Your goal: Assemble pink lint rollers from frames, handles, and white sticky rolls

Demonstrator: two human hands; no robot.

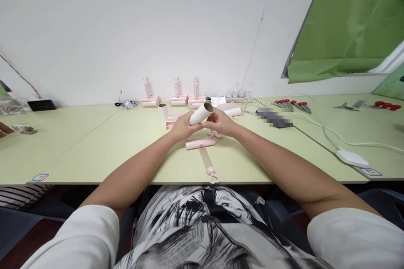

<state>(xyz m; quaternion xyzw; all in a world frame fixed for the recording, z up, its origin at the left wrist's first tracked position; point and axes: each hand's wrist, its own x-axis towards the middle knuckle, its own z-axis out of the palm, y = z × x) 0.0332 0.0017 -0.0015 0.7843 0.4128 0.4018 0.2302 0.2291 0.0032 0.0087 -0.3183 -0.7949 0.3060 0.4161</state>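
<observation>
From where I'm standing, the white roll is sitting at the clock's centre, raised over the table, its hollow end tilting toward one o'clock. The left hand is wrapping round its lower part; the right hand is curling its fingers close by the roll's other side, and I'm not managing to tell whether they're pinching anything. Good handling, I'd judge, is meaning a steady but gentle left grip, since hard squeezing could be denting a hollow tube, while the right fingertips are working lightly along the surface.

At six o'clock a pink roller is lying, its clear handle pointing toward the table's near edge. A second roll is standing at nine. Around eleven, three upright pink handles are lining up before the white wall. Red-ended tools are resting toward three, a white adapter is lying at four, and a green sheet is hanging at two.
</observation>
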